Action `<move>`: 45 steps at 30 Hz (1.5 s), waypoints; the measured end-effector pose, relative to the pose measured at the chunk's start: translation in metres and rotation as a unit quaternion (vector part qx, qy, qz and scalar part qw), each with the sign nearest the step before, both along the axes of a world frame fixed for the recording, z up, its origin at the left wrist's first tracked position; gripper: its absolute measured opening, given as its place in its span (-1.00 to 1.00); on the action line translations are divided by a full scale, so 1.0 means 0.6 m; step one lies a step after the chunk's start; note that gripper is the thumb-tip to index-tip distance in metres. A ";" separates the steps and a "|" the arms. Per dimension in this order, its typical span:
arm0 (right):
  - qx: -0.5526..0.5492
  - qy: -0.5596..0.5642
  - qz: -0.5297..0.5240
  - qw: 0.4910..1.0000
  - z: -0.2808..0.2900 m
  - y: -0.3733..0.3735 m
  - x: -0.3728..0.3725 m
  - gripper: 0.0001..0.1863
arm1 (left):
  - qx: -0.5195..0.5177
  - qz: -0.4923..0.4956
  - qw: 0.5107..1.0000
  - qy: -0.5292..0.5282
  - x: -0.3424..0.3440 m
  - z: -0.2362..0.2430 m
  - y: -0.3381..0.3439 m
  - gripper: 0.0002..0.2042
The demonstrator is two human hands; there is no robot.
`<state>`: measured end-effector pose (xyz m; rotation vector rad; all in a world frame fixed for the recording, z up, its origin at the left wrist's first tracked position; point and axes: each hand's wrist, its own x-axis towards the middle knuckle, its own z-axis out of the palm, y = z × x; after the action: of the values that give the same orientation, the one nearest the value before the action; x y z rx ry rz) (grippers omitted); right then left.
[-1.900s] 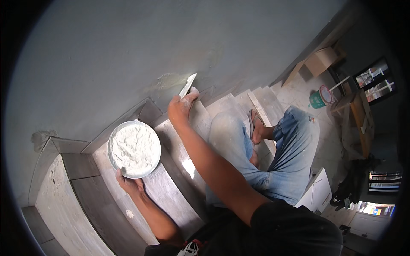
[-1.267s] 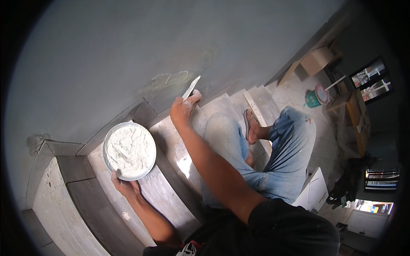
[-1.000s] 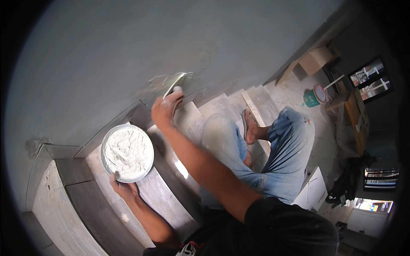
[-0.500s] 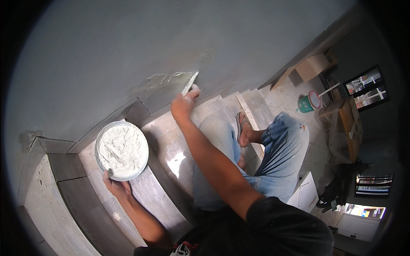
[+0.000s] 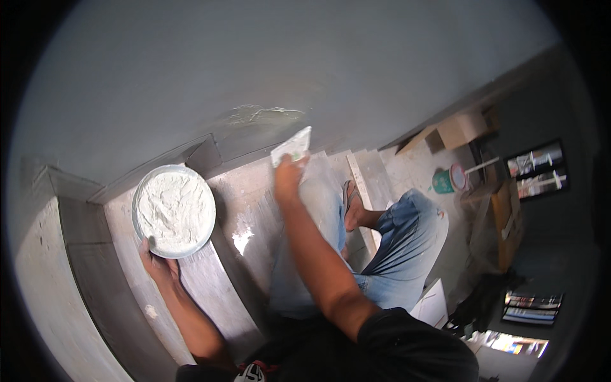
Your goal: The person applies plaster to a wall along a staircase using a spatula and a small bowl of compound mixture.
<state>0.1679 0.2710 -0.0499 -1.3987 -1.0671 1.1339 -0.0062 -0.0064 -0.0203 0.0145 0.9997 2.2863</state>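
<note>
My left hand (image 5: 160,262) grips the near rim of a round bowl of white filler paste (image 5: 175,210), thumb over the edge and fingers underneath. The paste has a ridged, stirred surface. My right hand (image 5: 291,170) is closed on a flat putty knife (image 5: 293,145), its blade smeared white. The blade is held just below a wet patch of filler (image 5: 264,116) on the grey wall (image 5: 356,63); whether its edge touches the wall I cannot tell. The right fingertips are partly hidden behind the tool.
I sit on tiled stairs (image 5: 219,286), with steps running down to the right. A wooden strip (image 5: 361,175) lies along them beside my sandalled foot (image 5: 355,207). Farther right are a green bucket (image 5: 449,180), cardboard boxes (image 5: 461,129) and a wooden table (image 5: 507,229).
My right hand has drawn the putty knife down from the wall patch and turned the blade broadside. The patch looks smoother and wider. The left hand still holds the bowl.
</note>
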 end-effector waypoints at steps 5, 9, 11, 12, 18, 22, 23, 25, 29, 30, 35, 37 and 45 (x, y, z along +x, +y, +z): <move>-0.061 0.168 -0.030 0.983 0.020 0.058 0.006 -0.44 | 0.024 -0.005 1.000 -0.011 -0.011 -0.011 -0.010 -0.57; -0.012 0.223 -0.005 0.975 0.028 0.074 0.001 -0.44 | 0.031 -0.008 0.999 -0.011 -0.011 -0.010 -0.007 -0.56; -0.016 0.215 -0.015 0.976 0.026 0.074 0.006 -0.42 | 0.034 -0.004 0.999 -0.012 -0.005 -0.014 -0.005 -0.58; -0.021 0.214 -0.023 0.976 0.033 0.064 0.003 -0.42 | 0.032 -0.004 0.999 -0.008 -0.007 -0.014 -0.007 -0.58; 0.008 0.124 0.011 0.992 0.089 0.015 -0.021 -0.40 | 0.029 -0.009 1.000 -0.002 -0.004 -0.003 -0.006 -0.57; 0.012 0.046 0.028 0.998 0.122 -0.022 -0.044 -0.41 | 0.022 -0.010 1.000 -0.010 -0.001 0.003 -0.003 -0.57; 0.021 0.046 0.031 0.998 0.126 -0.029 -0.051 -0.41 | 0.021 -0.008 1.000 -0.013 -0.002 -0.002 -0.004 -0.56; 0.036 0.041 0.040 0.998 0.135 -0.041 -0.064 -0.42 | 0.022 -0.005 1.000 -0.016 -0.003 -0.002 -0.003 -0.55; 0.056 0.063 0.075 0.994 0.167 -0.078 -0.085 -0.43 | 0.019 0.003 1.000 -0.014 -0.003 0.002 -0.006 -0.55; 0.061 0.074 0.083 0.992 0.173 -0.082 -0.088 -0.43 | 0.016 0.005 1.000 -0.016 -0.001 0.003 -0.004 -0.55; 0.168 0.057 0.105 0.979 0.151 -0.102 -0.125 -0.43 | 0.017 0.013 1.000 -0.007 -0.001 0.002 0.000 -0.55; 0.183 0.059 0.116 0.974 0.170 -0.122 -0.139 -0.45 | 0.013 0.018 1.000 0.002 -0.003 0.002 0.000 -0.54; 0.204 0.113 0.219 0.947 0.162 -0.159 -0.122 -0.52 | 0.052 0.001 0.999 0.005 0.007 0.019 0.011 -0.47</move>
<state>0.0946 0.1753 0.0471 -0.7042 -1.3889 1.2588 -0.0019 0.0004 -0.0086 0.0678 0.8856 2.3406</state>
